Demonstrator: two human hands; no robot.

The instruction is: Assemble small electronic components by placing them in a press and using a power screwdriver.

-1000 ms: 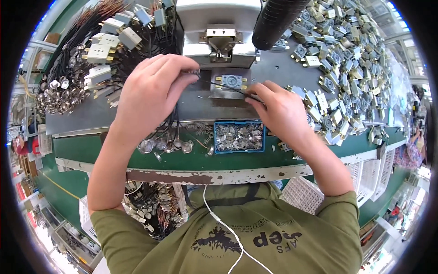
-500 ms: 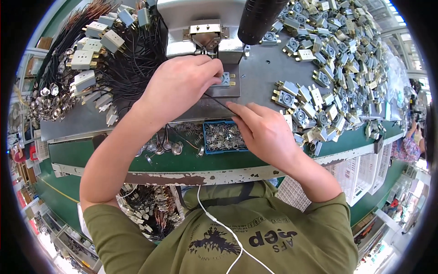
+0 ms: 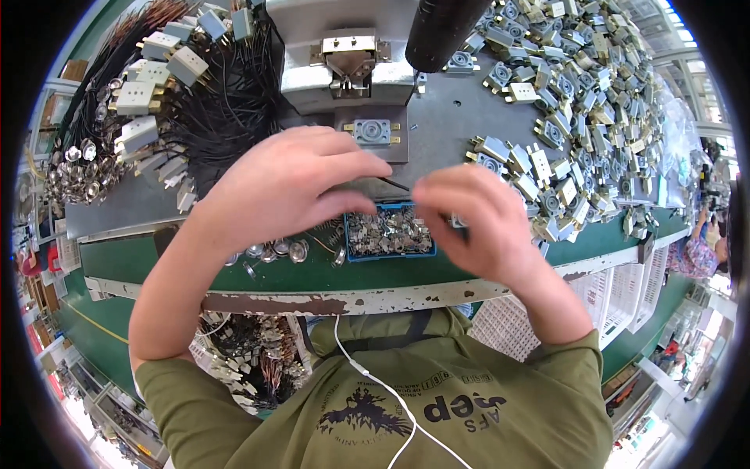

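Observation:
My left hand hovers over the front edge of the metal worktop, thumb and fingers apart, with nothing seen between them. A thin black rod sticks out from the fingertips of my right hand, which is closed on it; its exact kind is unclear. Beyond my hands, a grey square plug housing with brass pins lies on the metal block in front of a press. Between and below my hands sits a blue tray of small metal pieces.
A heap of grey and white plug housings covers the right side. Black wires with plug ends are piled at left, near round metal caps. A black cylinder overhangs the bench. Along the front runs a chipped white edge.
My left hand has drawn back from the plug housing toward me and opened, leaving the housing in full view. My right hand has shifted slightly right, still with the thin black rod.

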